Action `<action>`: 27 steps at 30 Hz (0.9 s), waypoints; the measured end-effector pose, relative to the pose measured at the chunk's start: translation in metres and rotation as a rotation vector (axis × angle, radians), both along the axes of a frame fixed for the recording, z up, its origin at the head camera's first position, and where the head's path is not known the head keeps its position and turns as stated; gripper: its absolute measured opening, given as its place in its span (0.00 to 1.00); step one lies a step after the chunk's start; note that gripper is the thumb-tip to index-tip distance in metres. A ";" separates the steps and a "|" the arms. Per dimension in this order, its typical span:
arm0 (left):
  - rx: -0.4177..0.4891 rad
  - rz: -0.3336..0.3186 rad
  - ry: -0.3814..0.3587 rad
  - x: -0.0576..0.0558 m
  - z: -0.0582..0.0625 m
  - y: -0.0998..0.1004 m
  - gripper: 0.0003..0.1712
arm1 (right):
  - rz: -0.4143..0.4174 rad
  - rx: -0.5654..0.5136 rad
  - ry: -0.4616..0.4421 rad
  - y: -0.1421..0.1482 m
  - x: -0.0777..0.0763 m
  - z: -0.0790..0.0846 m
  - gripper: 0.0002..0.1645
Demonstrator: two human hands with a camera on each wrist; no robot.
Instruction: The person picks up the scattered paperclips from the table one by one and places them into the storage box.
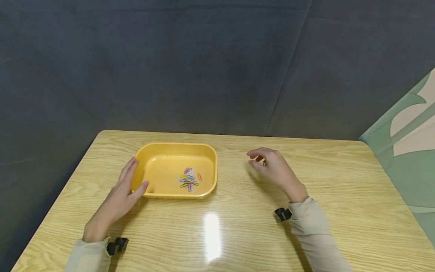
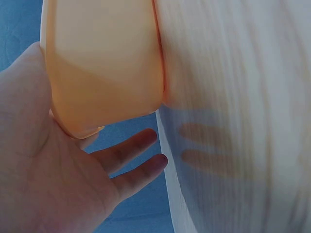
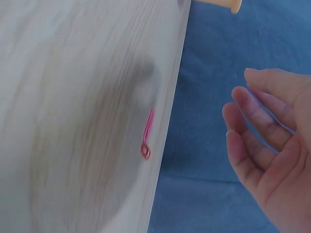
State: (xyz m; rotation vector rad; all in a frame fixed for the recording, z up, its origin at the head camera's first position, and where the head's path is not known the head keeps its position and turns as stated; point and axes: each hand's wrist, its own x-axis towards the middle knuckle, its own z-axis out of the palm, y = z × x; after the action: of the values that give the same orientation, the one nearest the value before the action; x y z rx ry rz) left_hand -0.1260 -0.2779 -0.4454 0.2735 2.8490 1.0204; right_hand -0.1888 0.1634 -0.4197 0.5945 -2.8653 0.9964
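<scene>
A shallow yellow tray [image 1: 176, 196] stands on the table with a small pile of coloured paper clips [image 1: 189, 182] inside. My left hand [image 1: 117, 196] spans the tray's near left corner. Its thumb touches the near rim and its straight fingers lie along the left end; in the left wrist view, two fingers [image 2: 129, 149] stretch out below the tray wall. Right of the tray, my right hand [image 1: 272, 166] hovers over the wood, fingers loosely bent and holding nothing. Beneath it, a pink and a reddish paper clip [image 3: 146, 150] lie on the table, mostly hidden by the hand in the head view.
The wood-grain table [image 1: 244, 234] extends in front of and beyond both hands. A dark blue cloth [image 1: 204, 68] hangs behind its far edge. Green and cream patterned fabric [image 1: 408, 139] is at the right. Each sleeve has a small black wrist camera [image 1: 117, 246] beside it.
</scene>
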 end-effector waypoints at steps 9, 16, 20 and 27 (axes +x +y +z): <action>0.001 0.001 0.007 0.001 0.002 0.000 0.46 | -0.028 0.010 -0.006 0.018 -0.001 -0.002 0.16; 0.003 0.003 0.008 0.001 0.003 0.000 0.46 | -0.034 0.023 0.013 0.025 0.000 -0.005 0.15; 0.008 0.002 0.002 0.001 0.004 0.000 0.46 | -0.044 0.030 0.018 0.029 0.000 -0.006 0.15; 0.001 0.005 0.003 0.002 0.005 0.001 0.46 | -0.053 0.031 0.007 0.038 0.001 -0.006 0.16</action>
State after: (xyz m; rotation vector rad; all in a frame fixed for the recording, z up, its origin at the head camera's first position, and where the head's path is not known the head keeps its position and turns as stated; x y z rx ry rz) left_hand -0.1245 -0.2770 -0.4402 0.2688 2.8531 1.0236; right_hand -0.1882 0.2015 -0.4256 0.5200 -2.8796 0.9420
